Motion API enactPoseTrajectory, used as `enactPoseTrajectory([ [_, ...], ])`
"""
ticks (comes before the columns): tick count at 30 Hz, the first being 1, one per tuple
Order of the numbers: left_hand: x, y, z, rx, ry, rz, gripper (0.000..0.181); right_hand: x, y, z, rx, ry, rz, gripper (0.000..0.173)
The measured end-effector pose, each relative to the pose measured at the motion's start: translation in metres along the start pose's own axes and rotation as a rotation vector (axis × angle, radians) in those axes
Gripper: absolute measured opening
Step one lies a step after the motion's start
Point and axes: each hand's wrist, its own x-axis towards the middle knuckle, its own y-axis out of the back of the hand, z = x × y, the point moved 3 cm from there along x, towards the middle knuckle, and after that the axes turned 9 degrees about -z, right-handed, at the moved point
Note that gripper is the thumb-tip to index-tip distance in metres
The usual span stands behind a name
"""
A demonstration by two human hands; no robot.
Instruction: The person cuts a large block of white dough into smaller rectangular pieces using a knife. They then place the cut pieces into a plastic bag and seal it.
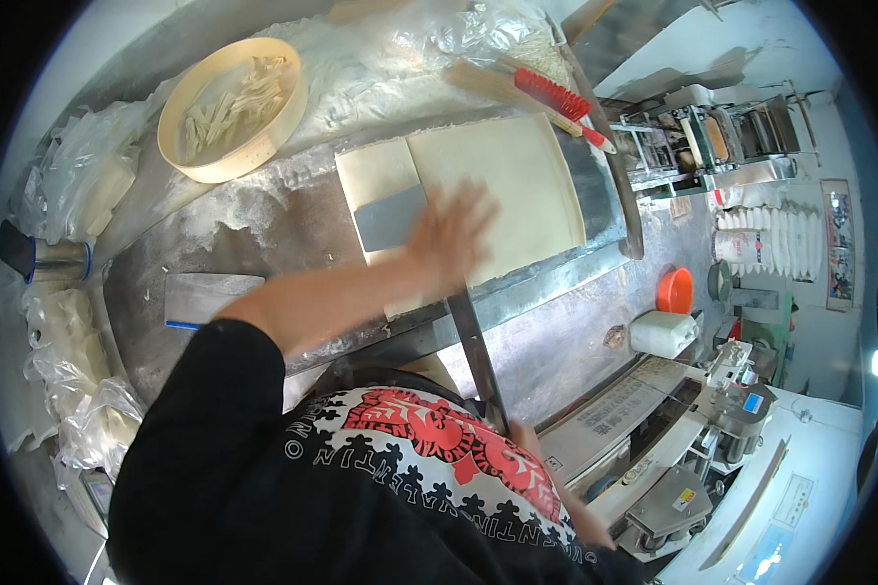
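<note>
My left hand [457, 227] is blurred, fingers spread, over a pale stack of rolled dough sheet [512, 183]. Whether it touches the dough is not clear. Beside its wrist, a grey flat rectangular plate [391, 219] lies on the left part of the dough, where a straight line runs across the sheet. My right hand [524, 441], partly hidden against the shirt front, grips the near end of a long dark flat bar [475, 351], perhaps a blade. The bar's far end reaches the dough's near edge, under my left forearm.
A dough scraper [216, 296] with a blue edge lies on the floury worktable [300, 241]. Behind stands a round wooden sieve [230, 157] holding dough strips. A red-bristled brush [552, 95] lies at the far right. Plastic bags, a metal cup [60, 261] and machines [673, 475] surround the table.
</note>
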Motion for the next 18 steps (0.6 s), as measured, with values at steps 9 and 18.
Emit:
enactPoseTrajectory([
  [9, -0.17, 0.021, -0.097, -0.218, 0.47, 0.56, 0.022, -0.087, 0.025, 0.106, 0.157, 0.008, 0.784, 0.026],
  [18, -0.245, -0.058, -0.085, -0.522, 1.803, 0.678, 0.075, 0.157, 0.213, 0.114, -0.061, -0.095, 0.9, 0.041],
])
